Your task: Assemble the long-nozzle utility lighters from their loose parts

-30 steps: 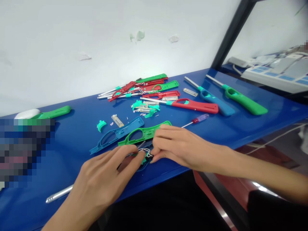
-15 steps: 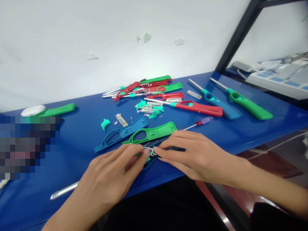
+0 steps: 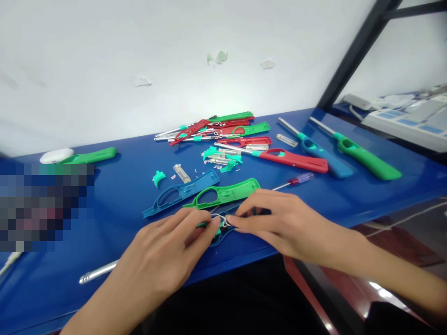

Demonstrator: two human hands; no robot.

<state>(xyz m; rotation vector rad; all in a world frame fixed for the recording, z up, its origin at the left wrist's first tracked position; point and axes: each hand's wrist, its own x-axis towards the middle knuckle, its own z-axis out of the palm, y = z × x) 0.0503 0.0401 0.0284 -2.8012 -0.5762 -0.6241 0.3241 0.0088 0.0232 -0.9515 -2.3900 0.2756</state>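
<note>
Close to the table's front edge lies an opened blue lighter shell (image 3: 220,238), with turquoise parts and a looped white wire (image 3: 225,220) in it. My left hand (image 3: 171,246) pinches the wire's left side between thumb and index finger, right beside a turquoise part. From the right, my right hand (image 3: 282,223) holds the wire's other end in its fingertips. Both hands partly cover the shell. A metal lighter tube (image 3: 98,271) sticks out from under my left forearm. Just behind the hands lie a green half shell (image 3: 232,191) and a blue half shell (image 3: 195,186).
Behind are a pile of opened red and green lighters (image 3: 223,128), turquoise bits, and clear fuel tanks (image 3: 182,173). Whole red (image 3: 296,161), blue (image 3: 326,158) and green (image 3: 372,160) lighters lie right. A screwdriver (image 3: 296,179) rests near my right hand; a white case (image 3: 56,156) stands left.
The view has shifted slightly, so everything sits a little further right. Both hands stay at the white wire in nearly the same pose.
</note>
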